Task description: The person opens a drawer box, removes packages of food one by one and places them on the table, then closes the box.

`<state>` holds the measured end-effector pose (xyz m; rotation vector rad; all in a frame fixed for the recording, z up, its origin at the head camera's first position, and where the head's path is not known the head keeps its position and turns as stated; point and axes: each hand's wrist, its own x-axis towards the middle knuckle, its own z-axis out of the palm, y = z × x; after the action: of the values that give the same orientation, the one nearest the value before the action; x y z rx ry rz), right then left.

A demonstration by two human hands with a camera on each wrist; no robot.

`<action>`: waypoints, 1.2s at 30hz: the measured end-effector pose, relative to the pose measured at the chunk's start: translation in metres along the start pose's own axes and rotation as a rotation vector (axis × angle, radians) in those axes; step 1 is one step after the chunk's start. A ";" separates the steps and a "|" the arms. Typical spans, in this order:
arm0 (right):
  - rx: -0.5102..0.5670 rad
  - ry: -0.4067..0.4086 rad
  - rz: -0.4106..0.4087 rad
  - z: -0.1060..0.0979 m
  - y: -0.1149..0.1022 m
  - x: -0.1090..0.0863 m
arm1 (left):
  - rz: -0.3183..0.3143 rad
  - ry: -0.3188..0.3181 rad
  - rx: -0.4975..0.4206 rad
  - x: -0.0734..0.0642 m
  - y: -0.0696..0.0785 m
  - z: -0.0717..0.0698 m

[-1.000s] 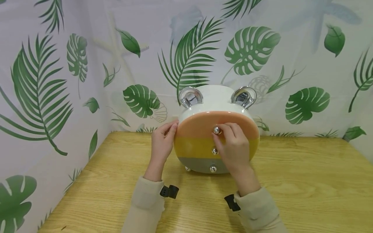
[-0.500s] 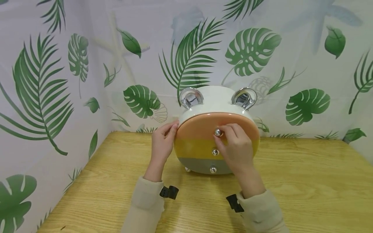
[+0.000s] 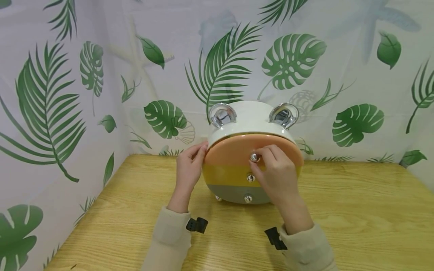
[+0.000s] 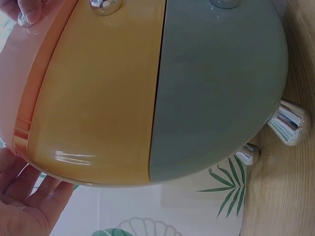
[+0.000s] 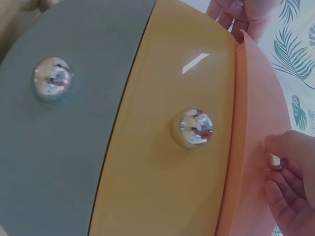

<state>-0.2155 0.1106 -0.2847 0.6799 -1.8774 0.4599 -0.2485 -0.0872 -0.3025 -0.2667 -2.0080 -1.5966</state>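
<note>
A small rounded drawer cabinet [image 3: 252, 116] with a glossy white body and two chrome rings on top stands on the table. Its front has an orange top drawer [image 3: 228, 152], a yellow middle drawer [image 4: 103, 98] and a grey bottom drawer [image 5: 74, 132], each with a round silver knob. My right hand [image 3: 277, 175] pinches the top drawer's knob [image 3: 254, 157] between thumb and fingers. The orange drawer juts a little ahead of the yellow one, and a thin gap shows along its upper edge. My left hand [image 3: 188, 162] holds the cabinet's left side near the orange drawer's edge.
The wood-grain table [image 3: 356, 210] extends around the cabinet. Behind and to the left hangs a white cloth [image 3: 237, 56] printed with green leaves. Short silver feet [image 4: 290, 123] lift the cabinet off the table. Black straps [image 3: 196, 224] sit at both wrists.
The orange top drawer has come slightly forward with my right hand on its knob, opening a gap below the white rim. My left hand has stayed at the cabinet's side.
</note>
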 end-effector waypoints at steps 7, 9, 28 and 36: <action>-0.003 -0.031 -0.007 -0.006 -0.002 0.001 | -0.008 -0.006 0.003 0.000 0.000 0.000; -0.003 -0.043 -0.011 -0.008 -0.003 0.001 | -0.014 -0.008 0.004 0.000 0.000 0.000; -0.026 -0.165 -0.006 -0.021 -0.008 0.003 | -0.020 -0.021 -0.023 0.000 -0.001 0.000; -0.035 -0.179 -0.027 -0.026 -0.010 0.005 | -0.014 -0.019 -0.011 0.000 -0.002 0.000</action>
<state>-0.1919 0.1173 -0.2699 0.7427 -2.0363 0.3581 -0.2496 -0.0877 -0.3045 -0.2737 -2.0203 -1.6192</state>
